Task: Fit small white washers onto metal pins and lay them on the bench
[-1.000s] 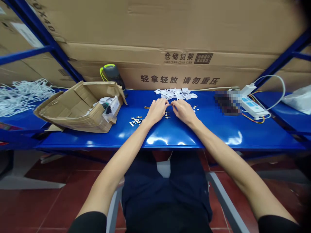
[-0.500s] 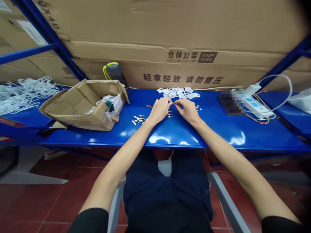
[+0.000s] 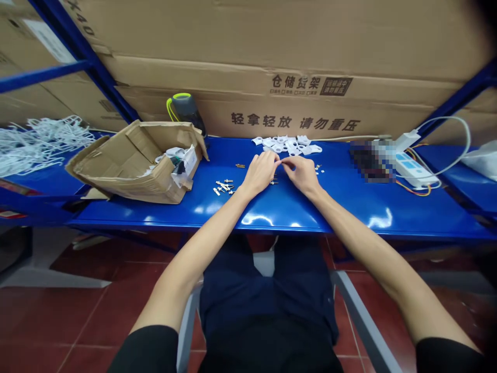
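Over the middle of the blue shelf top point(image 3: 349, 207), my left hand point(image 3: 262, 171) and my right hand point(image 3: 301, 173) meet at the fingertips. Both are closed in a pinch; whatever sits between the fingers is too small and hidden to name. Just below them lie a few small screw-like metal pieces point(image 3: 274, 182), partly covered by my left hand. A loose group of similar small metal pieces point(image 3: 224, 186) lies left of my left wrist. Brass-coloured pieces point(image 3: 240, 166) rest farther back. Tiny white bits point(image 3: 319, 169) are beside my right hand. White plastic parts with holes point(image 3: 289, 145) are heaped behind both hands.
An open cardboard box point(image 3: 128, 176) with bagged items stands at left, a dark cylinder with a yellow-green loop point(image 3: 188, 111) behind it. White wire hooks point(image 3: 39, 142) pile up far left. A white power strip point(image 3: 415, 168) with cables lies right. Large cartons point(image 3: 233, 36) wall the back.
The view has shifted slightly. My fingertips have come closer together, and my left hand now covers more of the small metal pieces below it.
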`<state>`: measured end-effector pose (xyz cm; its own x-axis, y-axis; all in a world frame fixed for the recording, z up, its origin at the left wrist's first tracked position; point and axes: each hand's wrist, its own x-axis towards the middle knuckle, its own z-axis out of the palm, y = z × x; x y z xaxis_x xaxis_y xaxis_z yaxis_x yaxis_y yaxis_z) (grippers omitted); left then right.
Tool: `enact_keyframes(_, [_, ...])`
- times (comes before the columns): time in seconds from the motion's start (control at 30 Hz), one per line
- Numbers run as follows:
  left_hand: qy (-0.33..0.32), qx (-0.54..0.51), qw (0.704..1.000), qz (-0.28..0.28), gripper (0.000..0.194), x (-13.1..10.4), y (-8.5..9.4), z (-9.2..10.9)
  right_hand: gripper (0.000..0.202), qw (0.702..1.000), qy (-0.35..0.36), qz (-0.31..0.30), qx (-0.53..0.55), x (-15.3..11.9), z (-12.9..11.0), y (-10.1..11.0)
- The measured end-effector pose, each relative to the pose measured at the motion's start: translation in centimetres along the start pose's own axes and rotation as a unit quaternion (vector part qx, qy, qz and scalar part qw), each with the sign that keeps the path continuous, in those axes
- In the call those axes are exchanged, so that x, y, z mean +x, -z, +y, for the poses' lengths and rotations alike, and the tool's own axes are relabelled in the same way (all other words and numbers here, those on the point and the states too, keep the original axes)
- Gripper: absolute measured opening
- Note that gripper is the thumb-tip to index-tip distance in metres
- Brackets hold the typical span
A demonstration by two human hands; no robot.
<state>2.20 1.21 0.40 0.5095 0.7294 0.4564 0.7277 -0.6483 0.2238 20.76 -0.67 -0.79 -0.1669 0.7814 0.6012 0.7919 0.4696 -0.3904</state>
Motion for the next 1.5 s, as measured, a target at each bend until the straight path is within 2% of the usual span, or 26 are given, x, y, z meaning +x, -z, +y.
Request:
enact_keyframes(0.17, [0.018, -0.037, 0.999, 0.013, 0.039, 0.0, 0.7, 0.2, 0.018, 0.994, -0.044, 0.045, 0.088, 0.1, -0.7, 0.3])
enact_keyframes(0.4, [-0.002, -0.038, 0.999, 0.024, 0.033, 0.0, 1.0, -0.2, 0.016, 0.992, -0.046, 0.060, 0.103, 0.3, -0.6, 0.6])
enact_keyframes(0.53, [-0.007, -0.023, 0.999, 0.021, 0.036, 0.1, 0.8, -0.7, 0.017, 0.988, -0.066, 0.052, 0.126, 0.3, -0.6, 0.9])
enact_keyframes(0.7, [0.027, -0.035, 0.999, 0.027, 0.035, 0.1, 1.2, -0.7, 0.022, 0.975, -0.095, 0.046, 0.196, 0.5, -0.7, 1.3])
enact_keyframes(0.9, [0.023, -0.071, 0.996, 0.038, 0.035, 0.2, 1.1, -0.8, 0.031, 0.937, -0.140, 0.044, 0.318, 0.9, 0.1, 1.0])
enact_keyframes(1.07, [0.034, -0.094, 0.995, 0.026, 0.037, 0.1, 0.9, -0.8, 0.034, 0.915, -0.172, 0.028, 0.365, 0.9, -0.1, 1.0])
enact_keyframes(1.2, [0.028, -0.101, 0.994, 0.014, 0.035, 0.0, 0.9, -0.4, 0.036, 0.909, -0.172, 0.016, 0.379, 0.7, -0.7, 1.2])
enact_keyframes(1.37, [0.017, -0.093, 0.995, 0.030, 0.032, 0.0, 1.0, -0.4, 0.038, 0.913, -0.169, -0.010, 0.372, 0.7, -0.6, 1.2])
enact_keyframes(1.5, [0.029, -0.078, 0.995, 0.048, 0.029, 0.1, 1.0, -0.6, 0.043, 0.902, -0.188, 0.009, 0.388, 0.9, -0.2, 1.1])
